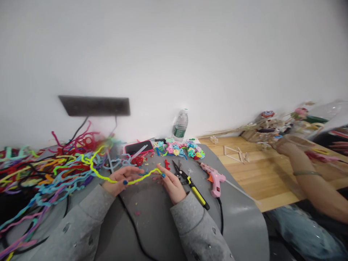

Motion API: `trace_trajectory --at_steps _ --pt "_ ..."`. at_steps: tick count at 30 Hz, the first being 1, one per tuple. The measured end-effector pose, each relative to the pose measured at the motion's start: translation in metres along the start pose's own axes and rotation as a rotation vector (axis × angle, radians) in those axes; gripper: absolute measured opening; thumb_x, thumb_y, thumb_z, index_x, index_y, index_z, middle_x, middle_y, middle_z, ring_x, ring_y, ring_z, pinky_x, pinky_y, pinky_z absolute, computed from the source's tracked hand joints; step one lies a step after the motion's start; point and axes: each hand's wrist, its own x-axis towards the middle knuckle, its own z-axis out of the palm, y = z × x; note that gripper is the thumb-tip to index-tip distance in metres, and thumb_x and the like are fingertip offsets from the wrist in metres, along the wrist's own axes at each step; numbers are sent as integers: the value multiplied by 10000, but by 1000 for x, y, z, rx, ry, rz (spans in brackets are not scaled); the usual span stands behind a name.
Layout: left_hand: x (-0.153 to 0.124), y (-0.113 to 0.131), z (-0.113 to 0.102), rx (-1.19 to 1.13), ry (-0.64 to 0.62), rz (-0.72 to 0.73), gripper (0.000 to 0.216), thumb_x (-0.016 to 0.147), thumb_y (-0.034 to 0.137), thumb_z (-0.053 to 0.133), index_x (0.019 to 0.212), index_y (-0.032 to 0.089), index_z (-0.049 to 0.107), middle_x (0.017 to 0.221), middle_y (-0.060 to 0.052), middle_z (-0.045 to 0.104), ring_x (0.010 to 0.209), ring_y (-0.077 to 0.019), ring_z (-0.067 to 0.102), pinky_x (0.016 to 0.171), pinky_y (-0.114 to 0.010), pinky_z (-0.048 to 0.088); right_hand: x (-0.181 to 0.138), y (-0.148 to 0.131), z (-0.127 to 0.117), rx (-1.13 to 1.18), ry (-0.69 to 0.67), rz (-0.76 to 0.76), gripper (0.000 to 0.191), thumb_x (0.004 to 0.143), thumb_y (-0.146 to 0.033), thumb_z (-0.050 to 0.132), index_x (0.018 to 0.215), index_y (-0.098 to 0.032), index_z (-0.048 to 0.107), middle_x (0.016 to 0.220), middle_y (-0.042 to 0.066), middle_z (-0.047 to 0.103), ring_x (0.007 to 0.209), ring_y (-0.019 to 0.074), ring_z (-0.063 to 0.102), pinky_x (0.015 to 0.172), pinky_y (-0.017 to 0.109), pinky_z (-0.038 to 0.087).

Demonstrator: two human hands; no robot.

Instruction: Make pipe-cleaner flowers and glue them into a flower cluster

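A bright yellow pipe cleaner runs in a wavy line between my two hands above the grey table. My left hand pinches it with the thumb against the fingers, and a long tail of it curves up over the pile on the left. At its right end, my right hand grips it between thumb and fingertips. Just right of that hand lie pliers with yellow and black handles. A pink hot glue gun rests farther right, a clear glue stick poking from its back.
Tangled colourful pipe cleaners heap up at the left. Behind my hands lie a phone, small pipe-cleaner flowers and a water bottle. Black cables cross the grey table. Another person's arm reaches over the wooden table at right.
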Motion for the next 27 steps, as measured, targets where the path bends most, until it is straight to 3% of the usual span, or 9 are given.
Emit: trace_trajectory --at_steps 3,5,8,11,15,27 --pt "-1 6 -4 -75 1 -122 440 703 479 664 1068 234 644 1139 -112 648 894 -267 666 650 -300 557 0 -2 1 124 54 27 484 754 -463 623 1181 -240 576 1047 90 669 824 200 642 667 290 445" --pt "-2 9 -2 -65 10 -140 485 662 442 714 1103 263 619 1179 -104 625 826 -251 681 602 -284 556 -1 -4 2 177 84 41 490 752 -449 626 1183 -222 573 1042 100 672 821 204 645 676 295 448" --pt "-4 9 7 16 96 -73 549 612 269 782 1127 263 591 1215 -112 598 797 -219 682 602 -247 543 -1 -6 3 213 102 41 486 752 -437 623 1181 -211 573 1039 104 674 827 208 648 713 310 450" --pt "-5 8 15 86 180 -32 430 634 173 763 1039 225 628 1079 -101 670 746 -186 681 606 -232 535 -2 -6 3 220 100 51 465 751 -421 633 1169 -223 581 1049 97 672 847 215 652 763 331 450" --pt "-4 8 18 121 211 21 265 659 202 749 909 185 665 906 -69 720 732 -173 676 649 -254 535 -2 -5 3 192 81 54 470 760 -431 629 1174 -215 574 1057 108 669 878 233 650 820 374 445" --pt "-1 9 24 133 327 128 262 608 124 767 854 153 680 862 -83 734 754 -198 693 712 -280 559 -3 -6 3 126 65 49 493 770 -483 601 1178 -208 566 1056 123 668 885 247 647 825 405 449"
